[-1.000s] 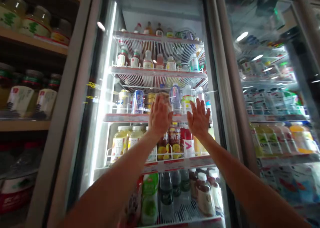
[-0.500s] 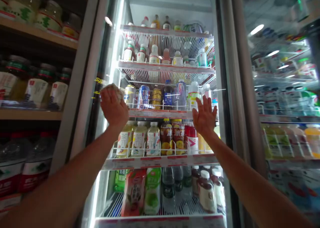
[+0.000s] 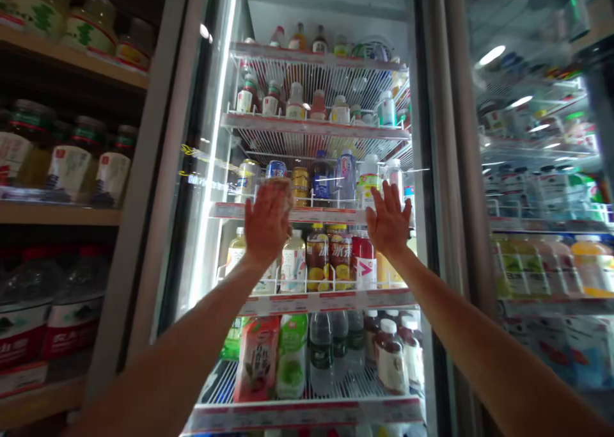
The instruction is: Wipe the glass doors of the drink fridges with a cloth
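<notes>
My left hand [image 3: 265,224] is raised against the glass door [image 3: 311,2] of a lit drinks cooler, in front of the middle shelves. It presses a crumpled pale cloth [image 3: 286,190] flat to the glass; most of the cloth is hidden behind the fingers, and the hand is slightly blurred. Farther right, my right hand [image 3: 389,222] rests against the same glass with fingers spread and nothing in it. Behind the glass, near the hands, are cans and bottles, among them a gold can [image 3: 300,184] and a red-labelled bottle [image 3: 364,261].
Metal door frames [image 3: 455,168] run up the right side. To the left, a wooden shelf [image 3: 57,214] holds large juice bottles [image 3: 70,162]. Another glass-fronted cooler with drinks [image 3: 551,270] stands at the right. Cartons [image 3: 258,360] and water bottles [image 3: 321,354] fill a lower shelf.
My left hand has moved right across the glass with the cloth, from the cooler's left edge towards the middle. My right hand stays in nearly the same place.
</notes>
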`<move>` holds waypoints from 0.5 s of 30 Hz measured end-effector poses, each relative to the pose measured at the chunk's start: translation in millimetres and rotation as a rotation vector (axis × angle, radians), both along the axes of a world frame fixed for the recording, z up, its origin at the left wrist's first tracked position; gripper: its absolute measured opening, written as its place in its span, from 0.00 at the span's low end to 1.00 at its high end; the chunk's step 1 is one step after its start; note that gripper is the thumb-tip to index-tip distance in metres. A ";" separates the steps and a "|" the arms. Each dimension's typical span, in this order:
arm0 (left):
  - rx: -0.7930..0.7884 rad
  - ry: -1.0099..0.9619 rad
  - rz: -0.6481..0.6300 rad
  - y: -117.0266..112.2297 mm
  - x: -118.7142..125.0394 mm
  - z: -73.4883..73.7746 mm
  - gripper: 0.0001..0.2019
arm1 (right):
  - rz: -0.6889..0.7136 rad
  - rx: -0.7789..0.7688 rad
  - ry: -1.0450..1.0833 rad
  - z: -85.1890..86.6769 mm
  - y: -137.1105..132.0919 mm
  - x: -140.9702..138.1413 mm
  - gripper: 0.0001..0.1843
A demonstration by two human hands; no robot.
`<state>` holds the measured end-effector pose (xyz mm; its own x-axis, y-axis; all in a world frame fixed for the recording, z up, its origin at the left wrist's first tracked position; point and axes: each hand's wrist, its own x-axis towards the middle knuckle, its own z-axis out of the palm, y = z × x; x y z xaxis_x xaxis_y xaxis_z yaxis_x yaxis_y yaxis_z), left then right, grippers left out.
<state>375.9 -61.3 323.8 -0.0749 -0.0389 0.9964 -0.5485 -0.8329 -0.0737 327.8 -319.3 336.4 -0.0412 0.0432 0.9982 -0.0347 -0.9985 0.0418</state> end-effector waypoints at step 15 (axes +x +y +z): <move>0.274 -0.099 0.050 -51.6 -7.1 -54.8 0.22 | 0.096 -0.192 0.039 -47.9 58.1 9.4 0.23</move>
